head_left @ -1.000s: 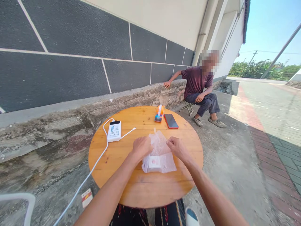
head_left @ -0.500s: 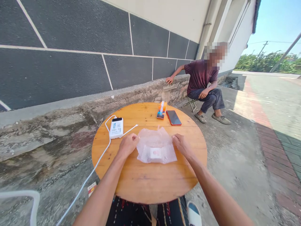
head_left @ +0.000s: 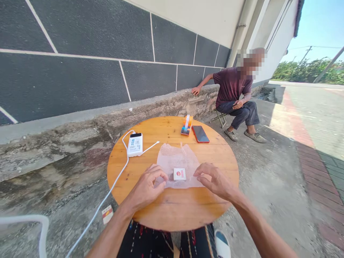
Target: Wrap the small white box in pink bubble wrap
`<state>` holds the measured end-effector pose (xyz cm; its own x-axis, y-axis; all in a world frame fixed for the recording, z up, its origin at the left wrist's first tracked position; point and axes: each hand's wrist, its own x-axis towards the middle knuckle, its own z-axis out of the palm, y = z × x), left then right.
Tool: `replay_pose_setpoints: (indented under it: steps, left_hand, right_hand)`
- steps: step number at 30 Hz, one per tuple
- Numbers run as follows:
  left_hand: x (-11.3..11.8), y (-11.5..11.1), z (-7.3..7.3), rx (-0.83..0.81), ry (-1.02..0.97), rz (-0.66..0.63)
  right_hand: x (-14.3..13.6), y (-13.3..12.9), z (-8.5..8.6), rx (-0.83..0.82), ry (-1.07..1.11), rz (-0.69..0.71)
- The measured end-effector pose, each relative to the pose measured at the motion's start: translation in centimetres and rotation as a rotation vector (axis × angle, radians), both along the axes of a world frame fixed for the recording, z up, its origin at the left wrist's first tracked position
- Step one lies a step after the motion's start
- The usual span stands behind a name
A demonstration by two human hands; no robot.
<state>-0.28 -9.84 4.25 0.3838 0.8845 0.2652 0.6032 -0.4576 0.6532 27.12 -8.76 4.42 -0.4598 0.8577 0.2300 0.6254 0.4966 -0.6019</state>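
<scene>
A small white box [head_left: 179,174] with a red mark lies on a sheet of bubble wrap [head_left: 176,157], near the sheet's front edge. My left hand [head_left: 153,181] is at the sheet's left side, fingers curved and apart from the thumb, holding nothing. On the right side my right hand [head_left: 213,179] hovers at the sheet's edge, its thumb and fingers apart with nothing between them. The box sits between both hands, and neither touches it.
On the round wooden table [head_left: 177,215] are a white power bank [head_left: 135,145] with cables, an orange tape dispenser [head_left: 186,125] and a red-edged phone [head_left: 200,134]. A seated person [head_left: 232,89] is beyond, by the wall. A small packet [head_left: 108,214] lies on the ground.
Both hands have come back toward me from the sheet's upper sides and their fingers have opened. The box now shows uncovered on the flattened sheet.
</scene>
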Motion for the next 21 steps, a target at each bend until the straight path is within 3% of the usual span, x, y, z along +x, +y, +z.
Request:
replay_pose_setpoints:
  steps: [4, 7, 11, 14, 17, 21]
  left_hand:
    - [-1.2, -3.2, -0.3, -0.077, 0.152, -0.138]
    - [-1.2, -2.9, -0.4, -0.099, 0.162, -0.058]
    - [-0.2, 2.5, 0.1, 0.05, 0.113, 0.226]
    - [0.7, 7.9, 0.5, 0.054, 0.066, 0.476]
    - [1.6, 11.8, 0.3, -0.007, 0.06, 0.545]
    - [2.4, 13.4, -0.6, -0.038, 0.077, 0.515]
  right_hand:
    - [0.8, -4.3, 0.7, -0.08, -0.124, 0.212]
    - [1.2, -4.9, 0.5, -0.139, -0.1, 0.122]
    - [1.2, -0.5, -0.3, -0.039, 0.018, -0.232]
    - [0.3, 4.5, -0.3, 0.032, -0.006, -0.38]
    - [-1.4, 8.9, -0.3, 0.006, -0.023, -0.472]
    - [-2.8, 12.1, -1.5, -0.02, -0.017, -0.454]
